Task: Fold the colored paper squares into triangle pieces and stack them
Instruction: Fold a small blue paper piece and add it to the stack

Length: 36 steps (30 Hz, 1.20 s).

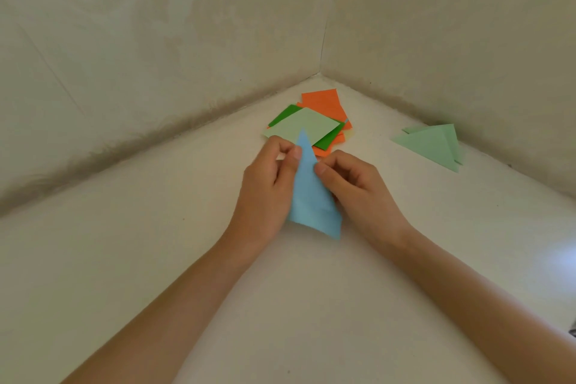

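Note:
A light blue paper (pixel 311 196) folded into a narrow triangle is held up between both hands, its point aimed toward the far corner. My left hand (pixel 268 187) pinches its left edge with the thumb on top. My right hand (pixel 352 181) pinches the right edge with curled fingers. Behind the hands lies a loose pile of flat squares: a pale green square (pixel 304 128) on top, a dark green square (pixel 327 137) and orange squares (pixel 324 101) beneath. Folded pale green triangles (pixel 433 145) lie stacked at the right, near the wall.
The work surface is a whitish floor (pixel 156 243) in a room corner, with beige walls (pixel 124 40) meeting just behind the pile. The right wall runs close past the green triangles.

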### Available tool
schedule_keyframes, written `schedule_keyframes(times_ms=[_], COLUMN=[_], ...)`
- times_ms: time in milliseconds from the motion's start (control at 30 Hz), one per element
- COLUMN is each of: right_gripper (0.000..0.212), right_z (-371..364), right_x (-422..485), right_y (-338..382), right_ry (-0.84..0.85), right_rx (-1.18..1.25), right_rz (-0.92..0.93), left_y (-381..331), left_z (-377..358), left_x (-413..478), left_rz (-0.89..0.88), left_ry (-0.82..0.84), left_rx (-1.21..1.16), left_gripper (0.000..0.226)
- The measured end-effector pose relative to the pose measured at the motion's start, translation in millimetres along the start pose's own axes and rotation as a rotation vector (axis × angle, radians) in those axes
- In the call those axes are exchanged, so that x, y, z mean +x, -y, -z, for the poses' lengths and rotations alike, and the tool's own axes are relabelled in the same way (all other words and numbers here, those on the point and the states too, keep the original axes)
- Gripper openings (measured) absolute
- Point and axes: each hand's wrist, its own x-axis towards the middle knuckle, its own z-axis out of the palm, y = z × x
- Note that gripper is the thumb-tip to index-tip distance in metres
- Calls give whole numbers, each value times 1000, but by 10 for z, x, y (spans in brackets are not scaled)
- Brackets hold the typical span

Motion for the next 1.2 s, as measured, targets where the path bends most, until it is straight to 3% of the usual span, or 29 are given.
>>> schedule_keyframes(times_ms=[267,500,667,733,767,867,933,1067,1133,1200], right_gripper=[23,38,29,18,24,45,35,19,23,26], right_z=[20,50,104,140,141,61,-2,81,146,176], right_x=[4,4,41,15,-5,-44,-26,16,14,-4], right_y=[17,-1,-29,-16,9,-8,-65,-170,-197,-202], right_ry=[12,42,-55,-134,-135,26,63,83,153,223], right_rx=[-84,-304,-319,-450,-535,-781,-925,-944,-926,-898], right_rz=[-1,55,48,196,320,630,747,791,737,692], left_y=[33,28,15,28,36,53,64,128,196,254], left_z=[96,91,180,212,218,198,185,213,269,345], left_x=[89,87,105,95,89,86,88,52,-1,-49], left_rz=[123,142,212,222,219,216,212,213,116,-123], left_ry=[-257,-257,-166,-149,-150,-139,-133,-130,-157,-77], left_rx=[-100,-94,-92,-49,-25,-30,-29,131,388,578], left_gripper=[20,20,17,16,16,18,18,10,35,51])
